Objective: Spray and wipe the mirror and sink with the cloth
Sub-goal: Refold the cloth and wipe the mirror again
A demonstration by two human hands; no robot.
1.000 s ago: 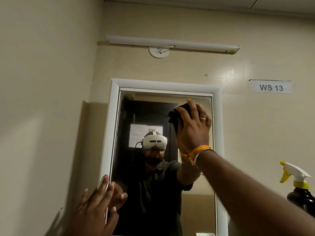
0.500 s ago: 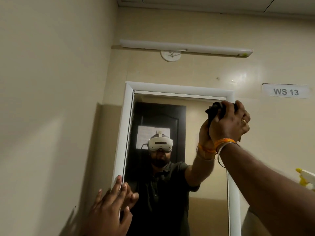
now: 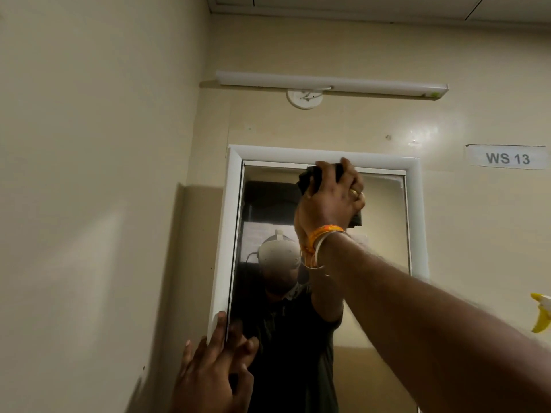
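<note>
Showing a corner of a cream-painted room: the glossy cream wall [image 3: 313,123] carries a long white tube light fitting [image 3: 331,84] with a round white ceiling-rose plate [image 3: 304,98] just beneath its left part, and a white paper label printed "WS 13" [image 3: 507,158] at the right. Below the light hangs the tall rectangular mirror in a white frame [image 3: 384,228], its glass reflecting a dark door and the person wearing a white headset. At the far right edge, the yellow-and-white trigger head of a spray bottle [image 3: 541,312] is partly visible. The dark crumpled cloth [image 3: 316,174] lies against the top of the glass, touching the upper frame, bunched and mostly hidden. The right hand [image 3: 331,198], with orange and silver bangles at the wrist, clenches around this cloth. The left hand [image 3: 214,371] rests with straight fingers on the lower left frame edge, grasping nothing
</note>
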